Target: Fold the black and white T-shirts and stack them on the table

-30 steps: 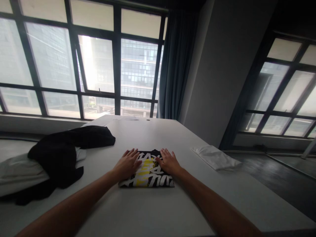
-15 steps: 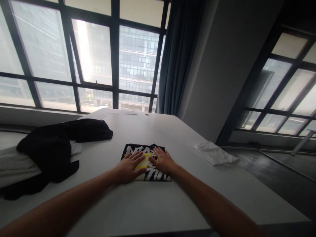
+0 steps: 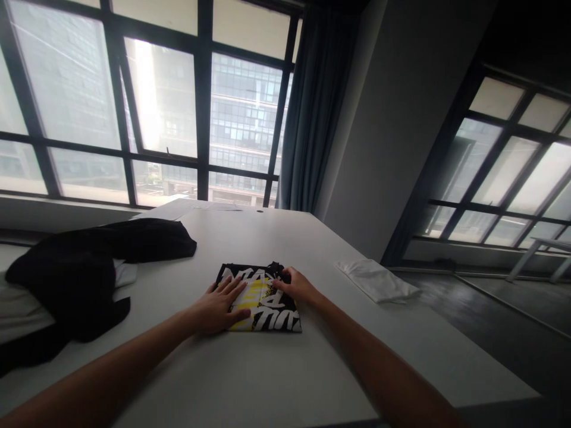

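- The folded black shirt (image 3: 266, 304) lies flat on the white table (image 3: 250, 380).
- The left hand (image 3: 217, 310) is spread wide on its left side, gripping nothing.
- The right hand (image 3: 300, 287) bends at its far right corner; I can't tell if it pinches.
- It looks light, soft and floppy; best held by both sides, layers together.

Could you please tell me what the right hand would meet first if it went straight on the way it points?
The right hand would most likely meet the dark bunched fold at the far edge of the printed cloth; it is very close, and whether the two touch is unclear.
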Motion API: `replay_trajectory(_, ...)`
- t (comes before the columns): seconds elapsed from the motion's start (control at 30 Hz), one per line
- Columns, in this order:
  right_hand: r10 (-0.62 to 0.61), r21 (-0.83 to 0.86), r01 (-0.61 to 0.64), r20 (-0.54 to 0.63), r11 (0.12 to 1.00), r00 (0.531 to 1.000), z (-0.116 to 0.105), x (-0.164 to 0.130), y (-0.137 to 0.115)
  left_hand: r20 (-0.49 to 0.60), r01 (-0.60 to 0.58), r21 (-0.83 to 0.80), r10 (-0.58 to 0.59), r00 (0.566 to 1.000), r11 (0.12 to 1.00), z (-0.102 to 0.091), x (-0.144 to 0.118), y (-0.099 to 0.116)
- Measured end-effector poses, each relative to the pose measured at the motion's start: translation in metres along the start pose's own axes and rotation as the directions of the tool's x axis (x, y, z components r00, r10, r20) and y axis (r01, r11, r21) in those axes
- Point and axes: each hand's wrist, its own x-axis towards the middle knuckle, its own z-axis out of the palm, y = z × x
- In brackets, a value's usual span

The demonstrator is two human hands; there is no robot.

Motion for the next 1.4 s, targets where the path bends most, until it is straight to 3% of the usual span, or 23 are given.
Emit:
replay_trajectory(0.1, 0.136, 0.324, -0.137, 0.027, 0.936, 0.990, 0.001, 0.001, -0.002, -0.031, -0.017, 0.004, 0.018, 0.999, 1.000, 0.005, 0.003, -0.003)
replay_trajectory(0.2, 0.206, 0.584, -0.254, 0.150, 0.771, 0.967, -0.001, 0.002, -0.003, -0.070, -0.056, -0.007, 0.055, 0.996, 0.998, 0.008, 0.006, -0.006)
replay_trajectory(0.3, 0.194, 0.665, -0.338, 0.283, 0.667, 0.939, -0.003, 0.000, -0.005, -0.068, -0.097, -0.017, 0.096, 0.993, 0.995, 0.008, 0.006, -0.008)
replay_trajectory(0.43, 0.064, 0.652, -0.261, 0.310, 0.712, 0.948, -0.004, -0.003, -0.007, -0.071, -0.115, 0.002, 0.115, 0.991, 0.993, 0.007, 0.005, -0.005)
replay_trajectory(0.53, -0.031, 0.581, -0.118, 0.240, 0.806, 0.970, -0.010, 0.000, -0.005, -0.107, -0.064, -0.011, 0.063, 0.992, 0.998, 0.005, 0.005, -0.001)
replay_trajectory(0.63, -0.149, 0.293, 0.143, 0.001, 0.946, 0.989, -0.030, 0.007, 0.002, -0.170, 0.029, -0.085, -0.043, 0.984, 0.996, 0.003, 0.005, 0.003)
replay_trajectory(0.73, -0.294, -0.074, 0.285, -0.243, 0.956, 0.924, -0.066, 0.014, 0.016, -0.173, 0.062, -0.104, -0.079, 0.982, 0.993, 0.003, 0.005, 0.005)
replay_trajectory(0.9, -0.297, -0.279, 0.167, -0.533, 0.946, 0.793, -0.119, 0.017, 0.054, -0.112, 0.040, 0.017, -0.038, 0.993, 0.999, 0.009, 0.004, 0.006)
replay_trajectory(1.07, -0.274, -0.316, 0.093, -0.594, 0.944, 0.756, -0.133, 0.018, 0.080, -0.100, 0.043, 0.076, -0.035, 0.994, 0.996, 0.012, 0.005, 0.007)
replay_trajectory(1.27, -0.293, -0.321, 0.118, -0.578, 0.940, 0.762, -0.126, 0.021, 0.081, -0.101, 0.040, 0.089, -0.031, 0.994, 0.995, 0.012, 0.006, 0.006)
replay_trajectory(1.4, -0.278, -0.332, 0.101, -0.547, 0.938, 0.789, -0.118, 0.021, 0.080, -0.112, 0.032, 0.083, -0.022, 0.993, 0.996, 0.012, 0.006, 0.006)
